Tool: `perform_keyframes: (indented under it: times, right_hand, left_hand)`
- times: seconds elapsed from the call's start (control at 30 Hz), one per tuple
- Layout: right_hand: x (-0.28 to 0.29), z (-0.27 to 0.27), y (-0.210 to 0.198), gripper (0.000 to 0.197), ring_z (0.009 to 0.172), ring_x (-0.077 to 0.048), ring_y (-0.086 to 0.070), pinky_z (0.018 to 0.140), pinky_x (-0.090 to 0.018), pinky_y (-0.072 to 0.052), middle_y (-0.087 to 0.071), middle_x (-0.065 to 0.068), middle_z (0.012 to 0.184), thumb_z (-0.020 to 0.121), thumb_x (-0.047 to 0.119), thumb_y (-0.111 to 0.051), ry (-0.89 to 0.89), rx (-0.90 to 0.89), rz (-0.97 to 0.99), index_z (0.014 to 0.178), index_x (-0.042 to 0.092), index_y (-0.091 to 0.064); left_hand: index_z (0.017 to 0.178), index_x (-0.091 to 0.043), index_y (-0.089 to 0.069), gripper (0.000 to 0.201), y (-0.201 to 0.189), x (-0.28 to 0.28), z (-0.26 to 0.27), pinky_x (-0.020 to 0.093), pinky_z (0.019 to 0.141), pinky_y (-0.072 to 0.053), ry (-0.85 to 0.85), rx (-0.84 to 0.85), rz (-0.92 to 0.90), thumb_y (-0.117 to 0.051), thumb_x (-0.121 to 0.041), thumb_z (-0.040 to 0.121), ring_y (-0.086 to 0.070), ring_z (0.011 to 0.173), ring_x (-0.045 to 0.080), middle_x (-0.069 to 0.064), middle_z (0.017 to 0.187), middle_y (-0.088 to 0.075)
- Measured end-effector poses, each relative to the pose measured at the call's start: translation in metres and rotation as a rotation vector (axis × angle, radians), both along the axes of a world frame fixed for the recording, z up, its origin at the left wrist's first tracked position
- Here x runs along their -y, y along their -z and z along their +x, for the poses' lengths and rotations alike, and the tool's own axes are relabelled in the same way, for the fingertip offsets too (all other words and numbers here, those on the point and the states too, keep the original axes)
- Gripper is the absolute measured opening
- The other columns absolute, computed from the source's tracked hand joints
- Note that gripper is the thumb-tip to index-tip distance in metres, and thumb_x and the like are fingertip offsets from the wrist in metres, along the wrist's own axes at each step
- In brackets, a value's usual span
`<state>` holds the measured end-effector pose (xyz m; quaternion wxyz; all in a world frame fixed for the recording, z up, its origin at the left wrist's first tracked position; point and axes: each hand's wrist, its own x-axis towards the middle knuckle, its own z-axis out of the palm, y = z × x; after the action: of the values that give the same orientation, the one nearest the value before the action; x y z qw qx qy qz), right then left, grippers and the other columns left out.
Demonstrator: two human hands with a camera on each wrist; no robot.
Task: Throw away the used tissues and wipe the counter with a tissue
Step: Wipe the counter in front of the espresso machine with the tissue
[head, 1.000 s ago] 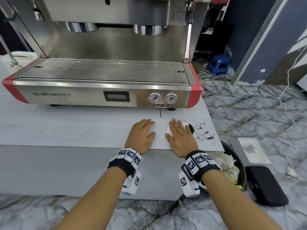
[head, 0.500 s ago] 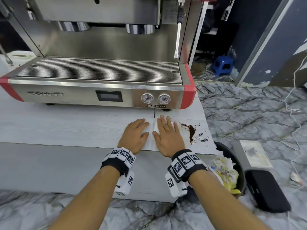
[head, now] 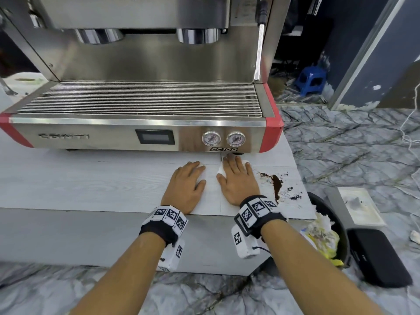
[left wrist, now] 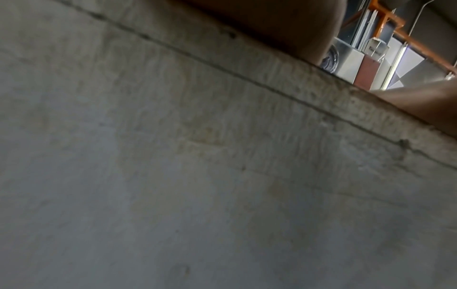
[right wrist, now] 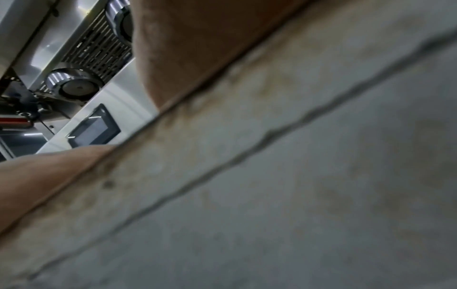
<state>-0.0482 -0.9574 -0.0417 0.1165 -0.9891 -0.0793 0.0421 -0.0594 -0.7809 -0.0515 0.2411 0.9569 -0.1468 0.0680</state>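
Observation:
My right hand [head: 236, 176] lies flat with straight fingers on a white tissue [head: 221, 171], pressing it onto the pale counter [head: 91, 185] just in front of the espresso machine. Only the tissue's edges show beside the fingers. My left hand [head: 187, 185] rests flat on the counter close beside it, holding nothing. A brown coffee smear and dark grounds [head: 276, 183] mark the counter to the right of my right hand. A black bin [head: 341, 235] with crumpled used tissues [head: 321, 233] stands on the floor under the counter's right end. Both wrist views show only the counter's front face [left wrist: 197, 176].
The steel and red espresso machine [head: 141, 98] fills the back of the counter, its steam wand [head: 259, 48] hanging at the right. On the marble floor lie a white tray [head: 361, 205], a black case [head: 377, 258] and a white cable [head: 409, 137]. A blue stool [head: 311, 80] stands further back.
My right hand has slid the tissue left and then forward toward the machine, uncovering a brown smear where it had been. The left hand has stayed put.

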Motion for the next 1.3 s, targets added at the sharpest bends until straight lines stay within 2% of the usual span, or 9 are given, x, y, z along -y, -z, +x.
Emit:
perform_keyframes:
  times: [0.13, 0.3, 0.47, 0.67, 0.77, 0.83, 0.9, 1.07, 1.3]
  right_hand:
    - [0.019, 0.001, -0.001, 0.060, 0.149, -0.020, 0.001, 0.121, -0.044, 0.001, -0.004, -0.002, 0.162, 0.101, 0.039, -0.022, 0.038, 0.004, -0.009, 0.153, 0.013, -0.006]
    - [0.043, 0.003, -0.002, 0.060, 0.149, -0.022, -0.002, 0.121, -0.044, -0.001, -0.004, -0.005, 0.162, 0.101, 0.038, -0.022, 0.115, -0.008, -0.044, 0.153, 0.012, -0.007]
    - [0.053, 0.004, -0.004, 0.062, 0.149, -0.025, 0.001, 0.120, -0.046, -0.001, -0.003, -0.007, 0.162, 0.101, 0.040, -0.020, 0.206, -0.044, -0.046, 0.153, 0.010, -0.006]
    - [0.007, -0.033, -0.008, 0.063, 0.149, -0.024, 0.006, 0.121, -0.044, 0.002, 0.005, -0.005, 0.162, 0.100, 0.042, -0.018, 0.015, 0.045, 0.032, 0.153, 0.011, -0.002]
    - [-0.015, -0.049, -0.004, 0.074, 0.149, -0.023, 0.006, 0.121, -0.044, 0.003, 0.004, -0.004, 0.162, 0.090, 0.050, 0.003, -0.075, 0.031, 0.022, 0.153, 0.012, -0.003]
    - [-0.021, -0.056, 0.003, 0.081, 0.149, -0.024, 0.003, 0.121, -0.045, 0.003, -0.002, -0.005, 0.162, 0.084, 0.051, 0.007, -0.098, 0.041, 0.009, 0.153, 0.011, -0.007]
    - [-0.018, -0.059, 0.007, 0.081, 0.150, -0.024, 0.001, 0.121, -0.045, 0.003, -0.004, -0.005, 0.162, 0.084, 0.051, 0.007, -0.107, 0.054, 0.003, 0.153, 0.011, -0.009]
    - [0.001, -0.062, 0.006, 0.080, 0.149, -0.019, 0.005, 0.120, -0.039, 0.007, 0.003, -0.002, 0.162, 0.084, 0.052, 0.010, -0.123, 0.043, -0.049, 0.153, 0.014, -0.002]
    - [0.041, -0.068, 0.004, 0.082, 0.149, -0.018, 0.003, 0.119, -0.037, 0.006, 0.002, -0.001, 0.162, 0.083, 0.055, 0.008, -0.053, 0.035, -0.046, 0.153, 0.014, -0.003]
  left_hand:
    - [0.137, -0.017, -0.045, 0.049, -0.003, 0.001, -0.002, 0.038, 0.117, -0.020, 0.000, -0.006, -0.024, -0.041, -0.032, 0.091, -0.030, 0.138, 0.020, 0.003, 0.148, -0.039]
    - [0.139, -0.021, -0.042, 0.053, 0.001, -0.001, 0.000, 0.035, 0.118, -0.015, -0.001, -0.032, -0.002, -0.033, -0.037, 0.090, -0.026, 0.141, 0.017, 0.000, 0.151, -0.035]
    - [0.138, -0.020, -0.043, 0.051, 0.001, -0.001, 0.000, 0.037, 0.118, -0.017, -0.009, -0.015, -0.012, -0.035, -0.036, 0.089, -0.028, 0.140, 0.018, 0.000, 0.150, -0.037]
    - [0.136, -0.021, -0.043, 0.051, 0.003, 0.000, 0.002, 0.039, 0.117, -0.020, -0.012, -0.005, 0.015, -0.035, -0.037, 0.088, -0.030, 0.138, 0.018, 0.001, 0.148, -0.038]
    - [0.137, -0.020, -0.043, 0.049, 0.004, 0.000, 0.003, 0.041, 0.116, -0.022, -0.012, 0.001, 0.011, -0.038, -0.035, 0.090, -0.031, 0.138, 0.019, 0.002, 0.148, -0.039]
    - [0.138, -0.019, -0.043, 0.046, 0.004, -0.001, 0.002, 0.041, 0.116, -0.022, -0.014, 0.000, 0.007, -0.042, -0.031, 0.093, -0.030, 0.138, 0.020, 0.002, 0.149, -0.038]
    - [0.138, -0.019, -0.042, 0.046, 0.004, -0.001, 0.001, 0.040, 0.117, -0.021, -0.012, -0.003, 0.009, -0.041, -0.031, 0.093, -0.029, 0.139, 0.020, 0.002, 0.149, -0.037]
    - [0.140, -0.019, -0.040, 0.049, 0.004, 0.000, -0.001, 0.040, 0.117, -0.019, -0.011, -0.015, 0.032, -0.036, -0.034, 0.093, -0.026, 0.141, 0.019, 0.002, 0.151, -0.035]
    - [0.140, -0.017, -0.039, 0.045, 0.000, 0.002, -0.004, 0.038, 0.118, -0.016, -0.010, -0.002, 0.044, -0.040, -0.027, 0.096, -0.025, 0.141, 0.021, 0.004, 0.152, -0.034]
